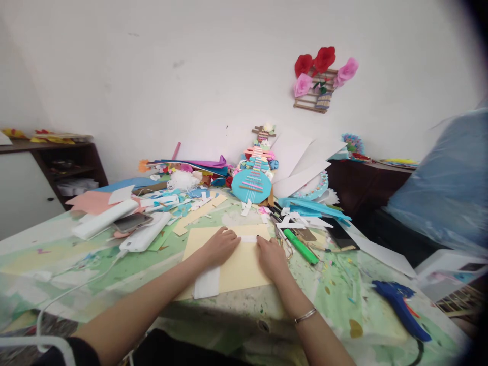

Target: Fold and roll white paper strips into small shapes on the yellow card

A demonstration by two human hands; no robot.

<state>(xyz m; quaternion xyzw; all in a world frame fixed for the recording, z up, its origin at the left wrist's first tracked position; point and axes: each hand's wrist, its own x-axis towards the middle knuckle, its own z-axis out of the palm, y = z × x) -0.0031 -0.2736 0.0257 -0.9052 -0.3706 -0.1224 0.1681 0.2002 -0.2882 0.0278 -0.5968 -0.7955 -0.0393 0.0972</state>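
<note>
A cream sheet of paper [244, 267] lies flat on the paint-stained table [114, 264] in front of me. My left hand [221, 246] rests palm down on the sheet, fingers curled toward a small white strip [248, 238] near its far edge. My right hand [271, 255] presses on the sheet just right of that strip, fingers bent and touching the strip's end. A wider white strip [207, 282] lies on the sheet near my left forearm. A bracelet [305, 316] circles my right wrist.
Scissors [284, 241] and a green marker [300, 246] lie right of my hands. A blue glue gun [400, 307] sits near the right edge. A phone [131, 222], white power bank [147, 233], paper scraps and a blue paper guitar [252, 180] crowd the far side.
</note>
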